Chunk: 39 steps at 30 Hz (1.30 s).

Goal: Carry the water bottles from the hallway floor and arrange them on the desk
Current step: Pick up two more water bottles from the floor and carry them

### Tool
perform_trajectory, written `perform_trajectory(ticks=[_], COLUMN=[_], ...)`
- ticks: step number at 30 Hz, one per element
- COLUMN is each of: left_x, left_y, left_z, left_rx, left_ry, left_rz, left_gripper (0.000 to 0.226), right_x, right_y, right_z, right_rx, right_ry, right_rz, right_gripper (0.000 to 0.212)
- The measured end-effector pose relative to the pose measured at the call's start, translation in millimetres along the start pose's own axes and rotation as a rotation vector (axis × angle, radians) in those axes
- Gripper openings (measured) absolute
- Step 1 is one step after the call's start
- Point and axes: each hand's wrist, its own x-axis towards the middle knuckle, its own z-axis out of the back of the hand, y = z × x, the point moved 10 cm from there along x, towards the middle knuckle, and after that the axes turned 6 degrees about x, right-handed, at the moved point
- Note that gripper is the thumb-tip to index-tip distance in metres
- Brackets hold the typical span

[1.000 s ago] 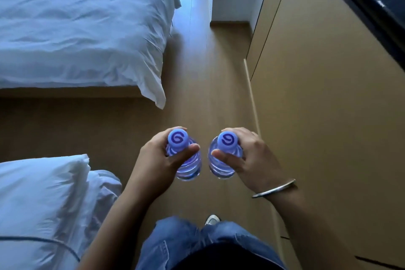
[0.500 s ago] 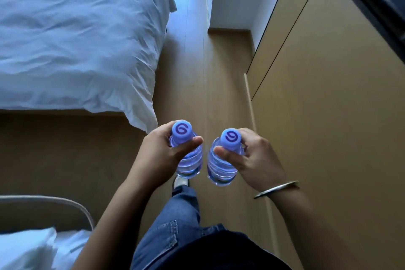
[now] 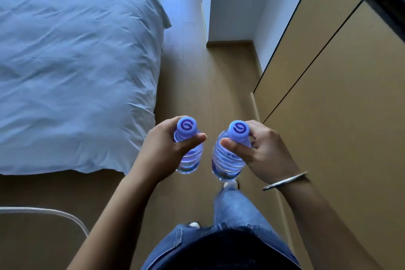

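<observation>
bed (image 3: 76,72) left, cabinets (image 3: 341,116) right, floor (image 3: 219,94) between.

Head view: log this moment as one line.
phase: carrying | left hand: holds left bottle | right hand: holds right bottle | desk: unseen

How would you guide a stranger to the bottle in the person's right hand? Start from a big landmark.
Find the wooden cabinet wall on the right; beside it two hands carry two blue-capped bottles above the floor. The right bottle is the one nearer the cabinets, gripped by the right hand, whose wrist wears a silver bangle.
</observation>
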Motion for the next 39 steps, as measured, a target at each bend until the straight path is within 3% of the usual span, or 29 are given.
perform_trajectory(ticks=[9, 20, 29, 35, 39], left_x=[190.2, 389.3, 546.0, 682.7, 756.5], left_y=[2.1, -4.1, 46.2, 61.4, 71.1], left_z=[-24.1, 2.9, 41.0, 94.8, 132.3], left_rx=[-0.038, -0.117, -0.097, -0.013, 0.023], left_ry=[-0.001, -0.16, -0.131, -0.077, -0.064], left_rz=[0.049, 0.109, 0.155, 0.064, 0.026], left_gripper=[0.022, 0.022, 0.019, 0.027, 0.013], right_x=[188.1, 421.6, 585.8, 716.0, 790.6], right_y=[-24.4, -27.6, -31.9, 0.6, 23.4], right_z=[26.4, 75.2, 32.9, -3.7, -11.7], right_rx=[-0.01, -0.099, -0.103, -0.118, -0.078], right_ry=[0.08, 0.118, 0.144, 0.135, 0.071], right_rz=[0.057, 0.164, 0.137, 0.143, 0.147], right_gripper=[0.045, 0.057, 0.06, 0.056, 0.053])
